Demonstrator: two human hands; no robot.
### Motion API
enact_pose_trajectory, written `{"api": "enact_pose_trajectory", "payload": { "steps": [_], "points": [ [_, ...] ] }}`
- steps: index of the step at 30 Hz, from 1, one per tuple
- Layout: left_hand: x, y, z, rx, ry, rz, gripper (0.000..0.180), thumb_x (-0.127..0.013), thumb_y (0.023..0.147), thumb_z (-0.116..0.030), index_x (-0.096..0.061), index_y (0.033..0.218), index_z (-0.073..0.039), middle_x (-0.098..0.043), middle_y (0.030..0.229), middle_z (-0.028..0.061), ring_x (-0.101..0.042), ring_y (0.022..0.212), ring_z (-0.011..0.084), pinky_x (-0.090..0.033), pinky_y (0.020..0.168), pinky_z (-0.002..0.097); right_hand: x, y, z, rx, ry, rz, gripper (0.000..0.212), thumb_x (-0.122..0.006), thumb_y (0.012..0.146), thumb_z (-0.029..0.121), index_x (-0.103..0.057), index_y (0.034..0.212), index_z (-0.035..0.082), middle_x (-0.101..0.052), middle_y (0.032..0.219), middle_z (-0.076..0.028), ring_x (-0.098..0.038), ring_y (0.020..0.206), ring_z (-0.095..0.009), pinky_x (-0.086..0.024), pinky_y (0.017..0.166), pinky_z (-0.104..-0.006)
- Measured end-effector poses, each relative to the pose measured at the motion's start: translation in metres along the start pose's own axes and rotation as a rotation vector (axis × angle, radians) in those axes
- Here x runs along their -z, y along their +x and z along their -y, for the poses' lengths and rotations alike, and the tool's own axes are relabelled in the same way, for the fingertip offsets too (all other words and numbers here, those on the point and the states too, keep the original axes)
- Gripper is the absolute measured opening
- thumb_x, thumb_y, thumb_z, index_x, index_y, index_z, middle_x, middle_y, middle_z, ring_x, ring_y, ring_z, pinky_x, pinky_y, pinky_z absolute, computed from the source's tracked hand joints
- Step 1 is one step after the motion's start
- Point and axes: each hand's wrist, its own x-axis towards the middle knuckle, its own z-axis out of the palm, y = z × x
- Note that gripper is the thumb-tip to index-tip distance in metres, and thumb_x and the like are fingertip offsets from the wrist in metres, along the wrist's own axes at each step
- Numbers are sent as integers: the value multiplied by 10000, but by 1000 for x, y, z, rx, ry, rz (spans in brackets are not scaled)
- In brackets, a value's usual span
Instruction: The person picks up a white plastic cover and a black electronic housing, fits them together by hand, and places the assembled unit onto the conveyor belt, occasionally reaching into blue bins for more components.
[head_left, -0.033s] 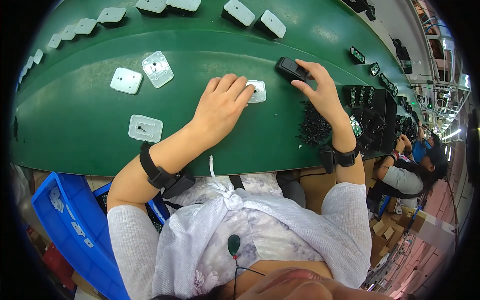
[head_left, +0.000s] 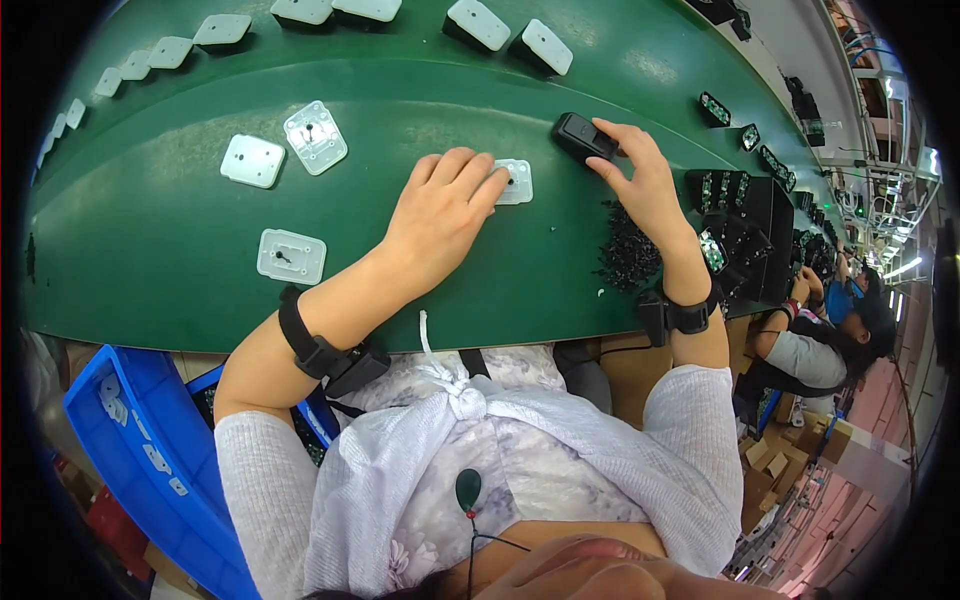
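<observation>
My left hand (head_left: 440, 215) rests over a white plastic cover (head_left: 518, 183) on the green bench, its fingertips closed on the cover's left side. Part of that cover is hidden under the fingers. With thumb and fingers, my right hand (head_left: 645, 185) grips the near right end of a black plastic case (head_left: 578, 134), which sits on the bench just beyond the cover. To the left lie three more white covers: one with its plain side up (head_left: 252, 162), another showing its inner side (head_left: 316, 140), and a nearer one (head_left: 291, 257), also inner side up.
A pile of small black parts (head_left: 629, 247) lies below my right hand. Beside it stands a black box (head_left: 765, 235) with circuit boards. White-topped cases (head_left: 477, 25) line the bench's far side. A blue bin (head_left: 160, 440) stands at lower left. Another person (head_left: 815, 345) sits at right.
</observation>
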Motion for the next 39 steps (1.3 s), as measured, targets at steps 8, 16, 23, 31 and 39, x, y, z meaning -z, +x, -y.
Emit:
{"api": "enact_pose_trajectory", "payload": {
  "steps": [8, 16, 23, 31, 39],
  "points": [
    [14, 1, 13, 198, -443, -106, 486, -584, 740, 81, -524, 1213, -14, -560, 1217, 152, -522, 1122, 338, -444, 942, 405, 1, -1, 59, 167, 170, 70, 428, -720, 754, 2, -615, 1168, 36, -632, 1142, -122, -595, 1052, -280, -471, 914, -355],
    [20, 1, 25, 139, -449, -35, 477, -528, 697, 109, -607, 1151, -13, -626, 1175, 128, -567, 1094, 312, -478, 929, 390, -15, 6, 77, 245, 122, 204, 434, -714, 731, -4, -612, 1151, 27, -638, 1129, -125, -593, 1030, -304, -490, 888, -378],
    [20, -4, 33, 55, -329, 55, 422, -554, 747, 21, -628, 1159, -33, -648, 1156, 91, -573, 1112, 267, -481, 911, 373, -19, 4, 79, 280, 62, 196, 444, -702, 737, 2, -611, 1170, 37, -629, 1122, -124, -595, 991, -300, -495, 844, -377],
    [24, -9, -1, 10, 117, 164, 494, -590, 791, -122, -547, 1260, 31, -558, 1299, 132, -536, 1172, 281, -443, 958, 380, -35, -7, 85, 242, -61, 37, 476, -686, 710, -50, -623, 1170, 58, -608, 1139, -125, -595, 958, -313, -514, 783, -363],
    [3, 0, -4, 55, 285, 72, 428, -580, 800, -152, -579, 1171, 62, -594, 1165, 142, -559, 1043, 278, -471, 849, 347, -22, 18, 69, 146, 221, 192, 396, -663, 798, 34, -634, 1191, 71, -646, 1063, -131, -614, 957, -267, -497, 846, -330]
  ]
}}
